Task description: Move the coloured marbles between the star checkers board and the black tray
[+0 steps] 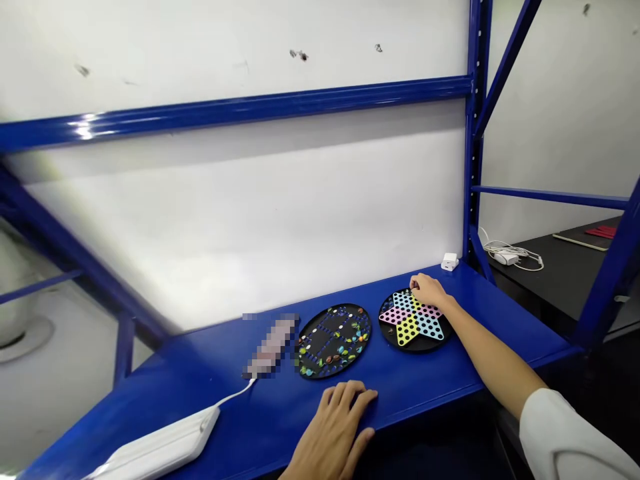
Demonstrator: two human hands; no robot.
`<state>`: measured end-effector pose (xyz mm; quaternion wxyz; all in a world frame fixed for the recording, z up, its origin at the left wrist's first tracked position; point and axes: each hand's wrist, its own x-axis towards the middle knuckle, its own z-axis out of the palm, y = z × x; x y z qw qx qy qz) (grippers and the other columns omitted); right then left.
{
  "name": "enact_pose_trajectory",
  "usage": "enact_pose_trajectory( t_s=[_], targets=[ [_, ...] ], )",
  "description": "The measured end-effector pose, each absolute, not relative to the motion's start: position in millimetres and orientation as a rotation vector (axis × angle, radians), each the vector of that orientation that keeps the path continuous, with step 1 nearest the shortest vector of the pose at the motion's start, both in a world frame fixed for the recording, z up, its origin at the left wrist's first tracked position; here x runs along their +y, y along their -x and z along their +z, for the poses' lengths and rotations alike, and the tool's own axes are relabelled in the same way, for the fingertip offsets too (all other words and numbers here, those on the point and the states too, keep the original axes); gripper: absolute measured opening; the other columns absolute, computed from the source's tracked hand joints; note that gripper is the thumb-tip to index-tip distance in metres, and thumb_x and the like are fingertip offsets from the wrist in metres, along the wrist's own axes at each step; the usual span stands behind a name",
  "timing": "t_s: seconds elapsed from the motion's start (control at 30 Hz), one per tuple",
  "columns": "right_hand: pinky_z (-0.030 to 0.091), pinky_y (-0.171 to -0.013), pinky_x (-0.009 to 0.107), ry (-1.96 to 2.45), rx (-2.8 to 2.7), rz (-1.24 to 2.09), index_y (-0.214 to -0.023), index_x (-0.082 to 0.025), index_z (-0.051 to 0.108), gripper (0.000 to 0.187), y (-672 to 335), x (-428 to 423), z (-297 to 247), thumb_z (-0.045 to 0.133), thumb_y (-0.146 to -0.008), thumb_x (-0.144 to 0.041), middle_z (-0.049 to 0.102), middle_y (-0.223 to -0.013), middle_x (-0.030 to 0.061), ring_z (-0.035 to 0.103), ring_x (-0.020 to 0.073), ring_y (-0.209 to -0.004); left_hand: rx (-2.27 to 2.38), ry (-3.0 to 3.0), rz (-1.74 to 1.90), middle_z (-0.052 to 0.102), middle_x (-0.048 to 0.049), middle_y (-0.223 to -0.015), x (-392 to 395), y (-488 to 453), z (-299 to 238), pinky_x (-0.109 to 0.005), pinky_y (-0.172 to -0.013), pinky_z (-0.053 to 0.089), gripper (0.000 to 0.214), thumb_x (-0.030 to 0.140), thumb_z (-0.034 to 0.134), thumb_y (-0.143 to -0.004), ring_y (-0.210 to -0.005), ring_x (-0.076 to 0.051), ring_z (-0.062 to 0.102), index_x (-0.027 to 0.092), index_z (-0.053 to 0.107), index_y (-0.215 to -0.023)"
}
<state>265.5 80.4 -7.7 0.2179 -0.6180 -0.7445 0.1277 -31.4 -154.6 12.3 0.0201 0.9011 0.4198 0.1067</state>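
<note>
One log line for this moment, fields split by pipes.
right hand: at star board, far edge, grip unclear | left hand: palm down, near edge of table | marble board: left of star board

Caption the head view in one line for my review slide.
Right hand at the star-patterned board, left hand on the blue tabletop near the black marble tray.

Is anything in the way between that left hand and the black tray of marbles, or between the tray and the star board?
Nothing visible: only blue tabletop lies between the left hand and the black tray, and a narrow strip of it separates that from the star board.
</note>
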Motion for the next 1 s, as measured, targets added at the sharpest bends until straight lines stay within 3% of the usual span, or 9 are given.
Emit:
enact_pose_trajectory(
  t_s=[0.1,0.17,0.43,0.5,0.63,0.73,0.8,1.0],
  targets=[
    [0.033,-0.065,0.025,1.71,-2.062,0.379,-0.086,-0.021,0.063,0.017,-266.6,80.7,-8.0,0.05,-0.079,-0.013,0.064,-0.094,0.004,0.055,0.0151,-0.077,1.378,-2.796,0.264,0.065,-0.0039,-0.098,-151.6,25.3,-2.9,-0.031,-0.078,0.043,0.02,0.035,0.044,-0.096,-0.085,-0.02,0.057,0.025,0.06,-0.099],
    [0.032,-0.064,0.025,1.698,-2.069,0.387,-0.087,-0.021,0.063,0.016,-267.2,81.0,-7.9,0.05,-0.079,-0.014,0.064,-0.094,0.0036,0.055,0.0146,-0.076,1.357,-2.817,0.275,0.064,-0.0031,-0.085,-145.0,22.6,-7.9,-0.03,-0.07,0.041,0.025,0.035,0.039,-0.097,-0.075,-0.018,0.056,0.023,0.058,-0.086],
    [0.033,-0.063,0.025,1.705,-2.073,0.38,-0.085,-0.02,0.063,0.014,-268.8,80.5,-6.9,0.051,-0.08,-0.015,0.064,-0.095,0.0041,0.054,0.0141,-0.075,1.56,-2.363,0.829,0.05,-0.0009,-0.06,-145.6,39.8,-7.8,-0.028,-0.055,0.039,0.046,0.038,0.019,-0.1,-0.055,-0.014,0.047,0.023,0.042,-0.063],
    [0.034,-0.063,0.025,1.715,-2.078,0.38,-0.084,-0.02,0.063,0.014,-269.2,80.7,-7.4,0.051,-0.081,-0.015,0.064,-0.095,0.0043,0.054,0.0141,-0.074,1.528,-2.445,0.781,0.052,-0.0014,-0.061,-149.8,34.0,-8.2,-0.028,-0.056,0.04,0.044,0.037,0.024,-0.1,-0.056,-0.014,0.05,0.023,0.046,-0.064],
    [0.034,-0.063,0.025,1.718,-2.087,0.369,-0.083,-0.02,0.064,0.015,-269.9,82.2,-8.8,0.05,-0.082,-0.015,0.064,-0.095,0.0047,0.054,0.0143,-0.074,1.13,-2.821,0.328,0.065,-0.0039,-0.073,-165.8,6.6,-29.1,-0.031,-0.061,0.043,0.03,0.034,0.039,-0.097,-0.067,-0.018,0.06,0.025,0.059,-0.076],
    [0.034,-0.062,0.025,1.724,-2.091,0.37,-0.083,-0.02,0.064,0.014,-269.7,83.8,-9.7,0.05,-0.081,-0.015,0.064,-0.093,0.0044,0.054,0.0139,-0.072,1.074,-2.821,0.046,0.069,-0.0051,-0.082,-175.6,-9.3,-60.0,-0.029,-0.054,0.043,0.022,0.026,0.044,-0.094,-0.062,-0.018,0.063,0.029,0.065,-0.098],
    [0.033,-0.061,0.024,1.727,-2.095,0.366,-0.084,-0.019,0.064,0.015,-269.5,84.5,-10.2,0.05,-0.082,-0.016,0.063,-0.091,0.0046,0.053,0.0137,-0.072,1.158,-2.765,-0.12,0.071,-0.0079,-0.09,-176.8,-12.9,-78.7,-0.03,-0.052,0.043,0.03,0.019,0.045,-0.09,-0.065,-0.021,0.066,0.029,0.065,-0.111],
    [0.033,-0.062,0.025,1.722,-2.098,0.367,-0.083,-0.02,0.064,0.016,-269.1,83.4,-9.7,0.049,-0.081,-0.015,0.062,-0.093,0.0044,0.053,0.0139,-0.073,1.243,-2.625,-0.439,0.072,-0.0125,-0.096,-173.2,-13.2,-86.0,-0.033,-0.054,0.046,0.032,0.015,0.047,-0.084,-0.073,-0.028,0.069,0.023,0.068,-0.107]
  ],
)
